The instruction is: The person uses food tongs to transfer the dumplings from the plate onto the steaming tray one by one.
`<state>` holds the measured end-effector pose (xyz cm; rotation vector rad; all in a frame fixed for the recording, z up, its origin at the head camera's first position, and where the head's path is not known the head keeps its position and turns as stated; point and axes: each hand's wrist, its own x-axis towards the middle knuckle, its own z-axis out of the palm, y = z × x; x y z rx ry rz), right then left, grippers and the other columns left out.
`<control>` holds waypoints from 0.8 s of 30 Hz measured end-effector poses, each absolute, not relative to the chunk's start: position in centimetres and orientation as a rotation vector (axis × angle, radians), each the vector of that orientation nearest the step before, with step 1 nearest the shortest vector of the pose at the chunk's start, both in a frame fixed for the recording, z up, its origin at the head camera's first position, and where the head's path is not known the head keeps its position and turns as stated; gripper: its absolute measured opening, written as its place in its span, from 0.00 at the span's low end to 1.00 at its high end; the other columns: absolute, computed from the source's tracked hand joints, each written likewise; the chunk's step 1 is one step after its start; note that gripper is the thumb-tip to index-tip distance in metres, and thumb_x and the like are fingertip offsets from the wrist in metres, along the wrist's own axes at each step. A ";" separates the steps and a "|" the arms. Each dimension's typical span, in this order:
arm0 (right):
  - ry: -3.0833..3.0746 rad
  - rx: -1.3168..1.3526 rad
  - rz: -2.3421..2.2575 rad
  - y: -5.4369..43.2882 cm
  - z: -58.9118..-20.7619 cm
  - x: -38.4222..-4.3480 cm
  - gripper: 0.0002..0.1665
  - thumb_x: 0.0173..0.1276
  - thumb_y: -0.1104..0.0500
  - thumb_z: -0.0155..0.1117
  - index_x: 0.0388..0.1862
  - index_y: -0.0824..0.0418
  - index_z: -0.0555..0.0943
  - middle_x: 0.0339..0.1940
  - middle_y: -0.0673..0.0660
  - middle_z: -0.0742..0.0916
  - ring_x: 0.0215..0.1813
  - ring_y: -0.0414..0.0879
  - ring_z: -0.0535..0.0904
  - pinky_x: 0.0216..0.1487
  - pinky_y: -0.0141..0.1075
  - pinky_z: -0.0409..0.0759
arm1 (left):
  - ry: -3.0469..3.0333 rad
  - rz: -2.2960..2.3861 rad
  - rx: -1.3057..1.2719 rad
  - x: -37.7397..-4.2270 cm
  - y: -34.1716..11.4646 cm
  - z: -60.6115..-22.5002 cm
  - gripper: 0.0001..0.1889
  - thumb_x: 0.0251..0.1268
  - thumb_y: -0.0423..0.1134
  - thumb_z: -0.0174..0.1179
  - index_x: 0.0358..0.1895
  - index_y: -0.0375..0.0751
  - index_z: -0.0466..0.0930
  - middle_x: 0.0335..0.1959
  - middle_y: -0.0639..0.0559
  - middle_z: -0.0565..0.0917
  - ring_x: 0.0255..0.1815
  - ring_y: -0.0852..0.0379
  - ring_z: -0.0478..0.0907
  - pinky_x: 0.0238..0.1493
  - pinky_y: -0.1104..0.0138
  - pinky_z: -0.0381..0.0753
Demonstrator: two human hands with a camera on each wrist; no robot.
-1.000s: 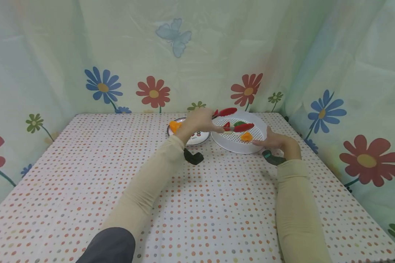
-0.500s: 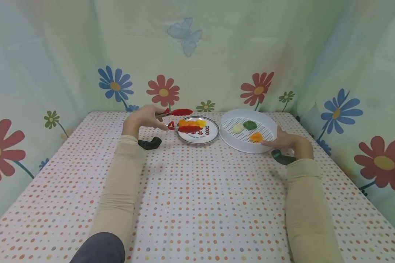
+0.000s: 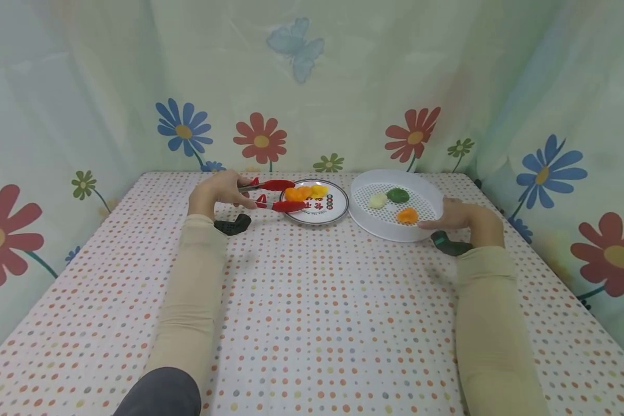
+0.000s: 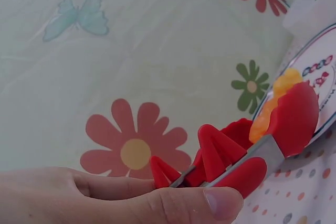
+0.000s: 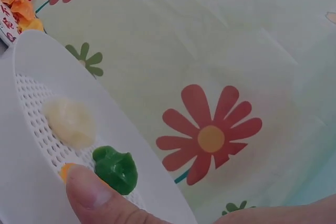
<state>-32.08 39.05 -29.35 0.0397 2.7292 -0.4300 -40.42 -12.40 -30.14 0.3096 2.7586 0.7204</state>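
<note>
My left hand [image 3: 221, 189] grips a pair of tongs [image 4: 231, 163] with red tips and steel arms, thumb on one arm. Their tips stand spread at the left side of a round white plate [image 3: 319, 217] with a dark rim and red lettering. Orange dumpling-shaped pieces [image 3: 297, 193] and a yellow one [image 3: 319, 190] lie on that plate, close to the tips. My right hand [image 3: 455, 215] holds the right wall of a white perforated steamer basket [image 3: 390, 231], thumb over the rim. Inside are a cream dumpling [image 5: 71, 121], a green one [image 5: 115, 170] and an orange one [image 3: 408, 216].
A table with a dotted cloth [image 3: 312, 312] spreads in front of both arms. Flower-printed curtains [image 3: 197, 69] hang behind it and at both sides. The basket stands just right of the plate. Dark wrist mounts [image 3: 233, 225] sit below both hands.
The left hand and tongs have moved left from over the basket to the plate's left side, then drawn back slightly left. The right hand stays at the basket.
</note>
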 end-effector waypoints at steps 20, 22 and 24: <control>2.631 0.186 -0.409 39.6 -29.6 -32.8 0.85 0.45 0.21 0.61 0.70 0.76 0.24 0.71 0.80 0.38 0.72 0.76 0.34 0.66 0.69 0.39 | 2.701 0.695 0.251 -40.5 -11.3 -29.5 0.42 0.46 0.51 0.73 0.68 0.51 0.68 0.57 0.46 0.78 0.48 0.48 0.77 0.57 0.44 0.70; 2.627 0.188 -0.413 39.5 -29.5 -32.7 0.85 0.45 0.21 0.61 0.70 0.75 0.24 0.71 0.80 0.38 0.71 0.76 0.34 0.66 0.70 0.39 | 2.702 0.700 0.263 -40.4 -11.3 -29.6 0.41 0.47 0.51 0.73 0.68 0.51 0.68 0.57 0.46 0.78 0.47 0.48 0.78 0.57 0.44 0.70; 2.626 0.188 -0.413 39.5 -29.4 -32.7 0.86 0.43 0.20 0.61 0.70 0.75 0.24 0.71 0.80 0.38 0.71 0.76 0.34 0.66 0.70 0.39 | 2.712 0.704 0.282 -40.4 -11.4 -29.5 0.40 0.48 0.50 0.72 0.68 0.51 0.68 0.57 0.46 0.78 0.48 0.48 0.77 0.56 0.45 0.70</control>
